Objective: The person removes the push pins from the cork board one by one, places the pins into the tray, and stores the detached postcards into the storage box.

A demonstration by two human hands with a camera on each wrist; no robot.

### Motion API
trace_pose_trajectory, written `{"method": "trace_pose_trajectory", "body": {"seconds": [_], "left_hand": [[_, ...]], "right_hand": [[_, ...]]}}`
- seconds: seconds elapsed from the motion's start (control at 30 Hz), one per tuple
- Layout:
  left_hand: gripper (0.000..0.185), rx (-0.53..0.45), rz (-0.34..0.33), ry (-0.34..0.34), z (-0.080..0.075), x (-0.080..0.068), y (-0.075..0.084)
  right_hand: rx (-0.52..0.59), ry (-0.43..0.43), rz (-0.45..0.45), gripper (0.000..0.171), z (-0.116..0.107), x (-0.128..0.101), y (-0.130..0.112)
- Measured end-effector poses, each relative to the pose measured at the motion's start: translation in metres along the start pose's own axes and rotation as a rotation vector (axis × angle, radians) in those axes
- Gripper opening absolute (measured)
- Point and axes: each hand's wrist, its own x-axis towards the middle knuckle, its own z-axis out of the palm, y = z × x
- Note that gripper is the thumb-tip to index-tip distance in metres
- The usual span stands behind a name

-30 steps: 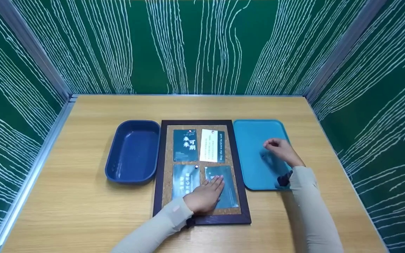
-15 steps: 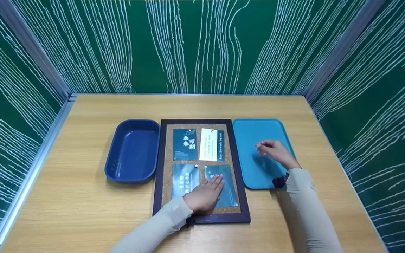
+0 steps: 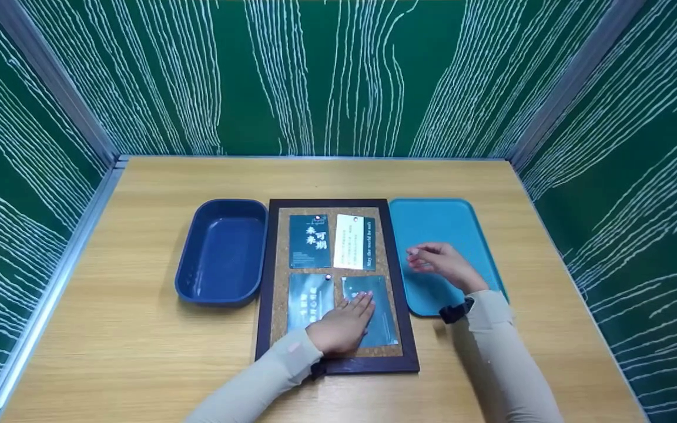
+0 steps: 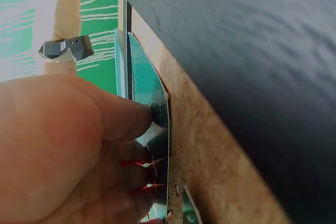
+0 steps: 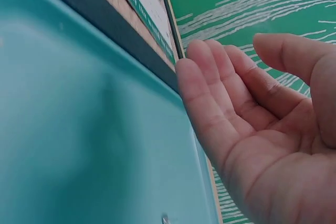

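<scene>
A dark-framed cork board [image 3: 337,359] lies mid-table with several cards on it. My left hand [image 3: 344,326] lies flat on the lower right card [image 3: 381,317], fingers straight; the left wrist view shows my thumb [image 4: 118,116] pressed against that card [image 4: 152,103]. Pins hold the upper left card [image 3: 309,241], the white card [image 3: 350,242] and the lower left card [image 3: 306,294]. My right hand [image 3: 435,262] hovers over the left part of the teal tray [image 3: 438,220], fingers relaxed and holding nothing; the right wrist view shows its bare palm [image 5: 273,145] above the tray [image 5: 79,129].
A dark blue bin [image 3: 223,252] stands left of the board. Green patterned walls enclose the wooden table [image 3: 138,352] on three sides, with a metal rail along the left edge.
My right hand has drifted left and nearer across the teal tray toward the board. The left hand has stayed on the lower right card.
</scene>
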Motion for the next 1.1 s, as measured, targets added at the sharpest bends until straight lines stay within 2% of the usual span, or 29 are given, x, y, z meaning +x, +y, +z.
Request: {"method": "trace_pose_trajectory", "body": {"seconds": [0.3, 0.43, 0.57, 0.8, 1.1], "left_hand": [[0.055, -0.022, -0.012, -0.009, 0.001, 0.001, 0.001], [0.055, -0.027, -0.018, -0.012, 0.0, 0.001, 0.001], [0.055, -0.022, -0.013, -0.003, 0.0, 0.001, 0.001], [0.055, 0.053, 0.017, 0.027, 0.001, 0.0, 0.0], [0.055, 0.008, 0.003, -0.007, 0.001, 0.002, -0.001]], "right_hand": [[0.089, -0.086, 0.002, 0.049, 0.015, -0.001, 0.005], [0.089, -0.136, -0.008, 0.046, 0.022, -0.002, 0.006], [0.091, -0.143, 0.017, 0.043, 0.028, -0.002, 0.008], [0.122, -0.162, 0.057, 0.043, 0.036, -0.003, 0.01], [0.146, -0.164, 0.082, 0.042, 0.041, -0.005, 0.014]]}}
